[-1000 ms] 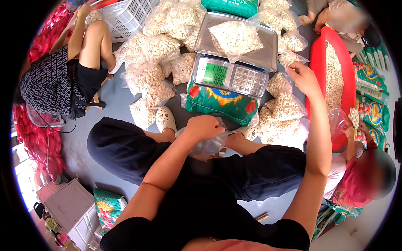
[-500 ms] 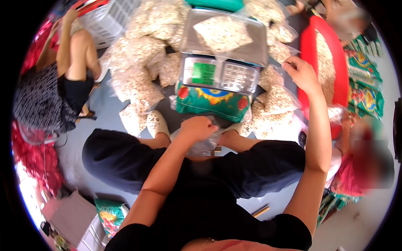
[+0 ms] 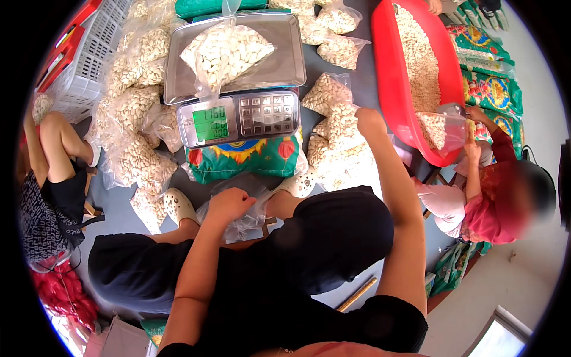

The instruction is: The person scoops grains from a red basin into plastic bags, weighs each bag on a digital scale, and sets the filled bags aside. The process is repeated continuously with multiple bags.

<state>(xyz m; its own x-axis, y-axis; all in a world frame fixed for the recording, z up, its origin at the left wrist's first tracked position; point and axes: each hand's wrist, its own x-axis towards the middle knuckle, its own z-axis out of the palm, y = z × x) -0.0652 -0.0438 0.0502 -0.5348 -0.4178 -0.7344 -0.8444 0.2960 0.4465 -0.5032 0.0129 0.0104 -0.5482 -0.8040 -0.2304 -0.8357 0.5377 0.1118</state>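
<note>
My left hand [image 3: 231,205] is curled, knuckles up, over a crumpled heap of clear plastic bags [image 3: 256,189]; I can't tell whether my fingers pinch any. The heap's longer way runs slantwise, from ahead and right of that hand back toward me. My right hand [image 3: 370,124] is bent, fingers folded inward, at the right edge of a filled bag [image 3: 344,126] in a pile; the fingertips are hidden, so I can't tell whether they grasp it. That bag lies just left of the hand, its long axis roughly away from me. Ahead of my left hand is the scale [image 3: 238,116], bearing another filled bag [image 3: 223,56], which lies widest from left to right, loose film pointing away from and toward me. Right of my right hand, the red tub [image 3: 389,77] stretches lengthwise away from me.
</note>
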